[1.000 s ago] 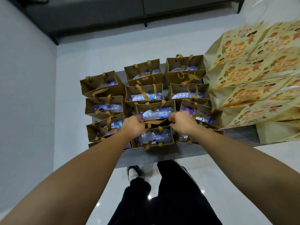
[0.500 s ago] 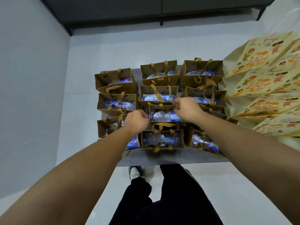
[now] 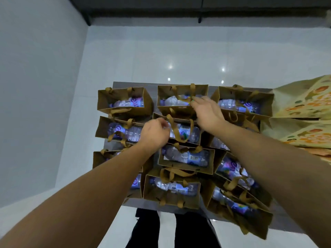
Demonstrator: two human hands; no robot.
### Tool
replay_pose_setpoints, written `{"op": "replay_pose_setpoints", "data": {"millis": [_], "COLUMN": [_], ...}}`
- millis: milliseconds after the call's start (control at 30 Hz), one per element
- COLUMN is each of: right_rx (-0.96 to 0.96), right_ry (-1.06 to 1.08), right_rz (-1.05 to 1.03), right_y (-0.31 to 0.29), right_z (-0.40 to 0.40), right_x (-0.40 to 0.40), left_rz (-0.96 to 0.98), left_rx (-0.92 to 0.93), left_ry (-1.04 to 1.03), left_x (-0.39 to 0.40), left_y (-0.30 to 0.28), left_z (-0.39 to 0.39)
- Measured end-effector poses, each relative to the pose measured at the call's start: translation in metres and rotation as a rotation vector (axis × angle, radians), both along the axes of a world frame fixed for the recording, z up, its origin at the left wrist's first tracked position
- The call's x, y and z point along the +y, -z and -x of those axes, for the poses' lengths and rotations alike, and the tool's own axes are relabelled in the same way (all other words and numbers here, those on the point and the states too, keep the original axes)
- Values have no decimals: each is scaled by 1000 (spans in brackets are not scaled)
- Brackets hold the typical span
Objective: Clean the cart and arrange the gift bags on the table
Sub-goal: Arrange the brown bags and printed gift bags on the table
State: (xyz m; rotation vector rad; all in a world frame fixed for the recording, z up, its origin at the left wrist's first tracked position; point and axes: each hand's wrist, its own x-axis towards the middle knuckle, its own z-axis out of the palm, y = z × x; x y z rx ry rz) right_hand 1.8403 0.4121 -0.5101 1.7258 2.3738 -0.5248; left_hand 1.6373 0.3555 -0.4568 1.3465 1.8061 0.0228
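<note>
Several brown paper gift bags with ribbon handles, each holding a water bottle, stand in three columns on the grey table. My left hand has its fingers curled at the left rim of the second-row middle bag, next to its handle. My right hand reaches further out. Its fingers are stretched to the ribbon handle of the far middle bag and touch it. My forearms cover parts of the left and right columns.
Large yellow patterned bags lie stacked at the table's right end, close to the right column. My legs in dark trousers stand at the near edge. White tiled floor surrounds the table, a wall is at left, and a dark sofa base is at the back.
Both hands moved away from me along the middle column. The left went from the third-row bag to the second-row bag. The right let go and reached to the far bag.
</note>
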Motion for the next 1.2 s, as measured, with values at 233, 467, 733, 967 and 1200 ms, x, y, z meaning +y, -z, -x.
{"op": "replay_pose_setpoints", "data": {"millis": [233,467,733,967,1200], "right_rx": [-138,-34,437,689,718], "right_ry": [-151,-69,348,583,386], "right_rz": [133,66,-24,-20,-202], "right_y": [22,32,-4,-108,-261], "right_z": [13,15,24,38,54], "right_x": [46,49,32,46,18], "left_rz": [-57,-45,-49,-180,-454], "left_rx": [26,88,36,61,30], "left_ry": [-50,-58,-65,-18,-50], "left_x": [6,6,0,19,24], "left_y": [20,33,14,-59,-171], "left_z": [-3,-1,-7,-14,-8]}}
